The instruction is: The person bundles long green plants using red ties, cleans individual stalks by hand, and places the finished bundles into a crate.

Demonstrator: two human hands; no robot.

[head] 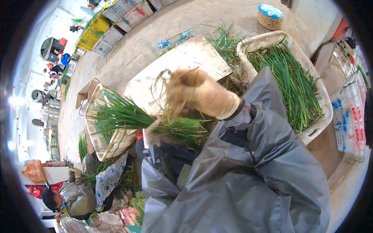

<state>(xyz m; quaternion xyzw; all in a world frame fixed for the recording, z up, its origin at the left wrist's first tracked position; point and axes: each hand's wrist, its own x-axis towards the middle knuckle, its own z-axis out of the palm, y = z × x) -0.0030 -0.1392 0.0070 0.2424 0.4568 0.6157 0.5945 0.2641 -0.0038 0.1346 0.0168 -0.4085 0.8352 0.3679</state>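
My left hand [152, 132], in a pale glove, is closed around the middle of a bunch of long green leafy stalks, perhaps garlic chives [128, 115]. Just to the right and above, my right hand [193, 91], in a tan glove and blurred, is curled around a tuft of dry, brownish leaves [172, 107]. Both are over the near edge of a dirty white board [180, 62], where a red strand lies. At my right a cream plastic basket [326, 107] holds many loose green stalks [287, 84]. Another basket [107, 151] with green bunches stands to the left.
A woven basket with a blue-and-white cover [271, 19] stands at the back. Loose stalks [223, 40] and blue ties [163, 44] lie beyond the board. White crates [349, 116] are at far right, a yellow crate [93, 33] at upper left. A co-worker [77, 195] sits at lower left.
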